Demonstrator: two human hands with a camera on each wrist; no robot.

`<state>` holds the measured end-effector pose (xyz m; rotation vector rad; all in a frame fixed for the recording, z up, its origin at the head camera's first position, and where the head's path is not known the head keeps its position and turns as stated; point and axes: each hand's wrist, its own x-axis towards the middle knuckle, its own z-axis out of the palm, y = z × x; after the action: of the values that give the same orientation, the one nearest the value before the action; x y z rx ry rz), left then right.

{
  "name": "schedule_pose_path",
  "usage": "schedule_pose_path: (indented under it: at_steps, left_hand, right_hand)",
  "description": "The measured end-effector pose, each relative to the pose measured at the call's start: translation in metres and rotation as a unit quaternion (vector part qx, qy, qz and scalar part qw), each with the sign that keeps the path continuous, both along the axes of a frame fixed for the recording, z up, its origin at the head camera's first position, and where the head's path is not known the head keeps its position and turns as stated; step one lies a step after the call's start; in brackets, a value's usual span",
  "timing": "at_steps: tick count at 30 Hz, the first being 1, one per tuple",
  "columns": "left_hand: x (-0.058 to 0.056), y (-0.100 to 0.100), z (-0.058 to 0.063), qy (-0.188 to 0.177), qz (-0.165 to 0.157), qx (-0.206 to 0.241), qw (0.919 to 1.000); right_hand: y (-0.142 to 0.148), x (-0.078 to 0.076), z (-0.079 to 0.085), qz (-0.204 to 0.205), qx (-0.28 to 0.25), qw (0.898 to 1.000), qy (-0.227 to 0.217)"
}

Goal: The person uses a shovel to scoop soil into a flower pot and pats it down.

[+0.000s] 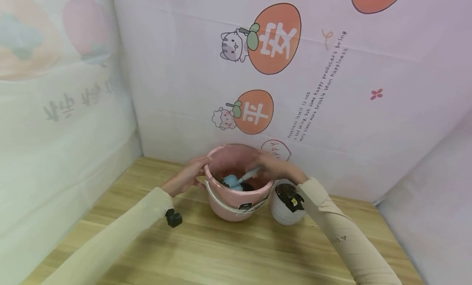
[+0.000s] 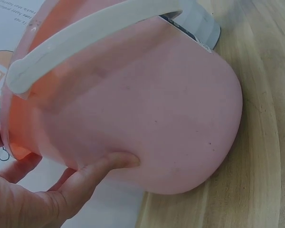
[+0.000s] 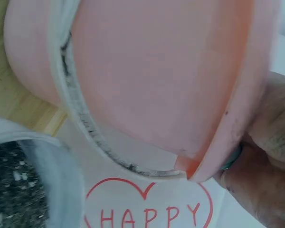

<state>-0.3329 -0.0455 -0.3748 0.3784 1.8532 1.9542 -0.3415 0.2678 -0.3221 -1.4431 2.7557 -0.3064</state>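
A pink bucket (image 1: 226, 209) with a white carrying handle (image 2: 99, 35) stands tilted on the table, dark soil (image 1: 220, 179) inside it. My left hand (image 1: 188, 176) grips the bucket's left rim; in the left wrist view its thumb presses the outer wall while fingers reach the rim. Over the right rim, my right hand (image 1: 274, 167) holds a small light-blue trowel (image 1: 232, 181) by its grey-blue handle. The trowel's blade lies inside the bucket by the soil. In the right wrist view, the bucket's rim hides part of that hand.
Close on the bucket's right stands a white pot (image 1: 284, 215) with dark soil, a black piece with a yellow mark at its edge. Printed white sheets (image 1: 184, 92) wall in the wooden table (image 1: 206, 252) at the back and sides.
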Motion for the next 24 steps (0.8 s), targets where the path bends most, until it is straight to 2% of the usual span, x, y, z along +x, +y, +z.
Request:
schedule_pose_path:
  at_steps: [2, 3, 9, 15, 24]
  left_hand:
    - [0.0, -0.002, 0.0, 0.002, 0.006, 0.0, 1.0]
    - [0.0, -0.003, 0.001, 0.001, 0.009, 0.0, 1.0]
    - [-0.001, 0.001, -0.001, -0.008, 0.008, -0.002, 0.9999]
    - [-0.002, 0.003, -0.002, 0.005, 0.011, -0.007, 0.9999]
    - [0.001, 0.004, -0.001, -0.012, 0.018, -0.007, 0.9997]
  right_hand:
    - [-0.001, 0.005, 0.004, -0.001, -0.002, 1.0, -0.001]
    - [-0.009, 0.02, 0.017, -0.014, 0.009, 1.0, -0.004]
    - [-0.002, 0.02, 0.017, -0.009, 0.004, 1.0, -0.007]
    - [0.01, 0.022, 0.02, -0.022, -0.038, 0.998, -0.037]
    - [0.021, 0.022, 0.021, 0.043, -0.096, 0.994, -0.043]
